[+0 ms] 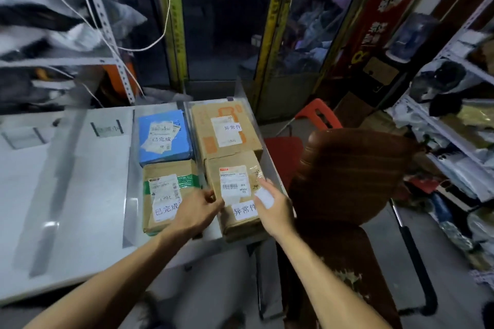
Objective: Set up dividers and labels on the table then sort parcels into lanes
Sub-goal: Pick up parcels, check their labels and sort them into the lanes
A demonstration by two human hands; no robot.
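A white table (66, 195) stands in a cluttered storeroom, with metal shelving (454, 125) on both sides and a brown chair back (347, 173) just right of the table. Landmark: the near right carton (235, 187), a brown parcel bearing a shipping label and a white tag (244, 209) reading 异常件.

Left hand (197, 211): fingers curled loosely, fingertips at the left edge of the landmark carton; whether they pinch anything cannot be told. Right hand (272, 205): fingers extended and relaxed, slightly apart, palm over the carton's right near corner, with a small white slip (264, 197) against the fingers; contact with the carton cannot be confirmed.

Beyond the landmark carton, in the same lane, lies a larger brown carton (224, 131) tagged 异常件. Left of the landmark, across a clear divider (199, 168), sits a green-taped carton (168, 195) tagged 已完成. Beyond that carton lies a blue parcel (164, 136) with the same tag. Further left stand two more clear dividers (131, 195) (53, 181), and a label holder (107, 128) at the far part of the table
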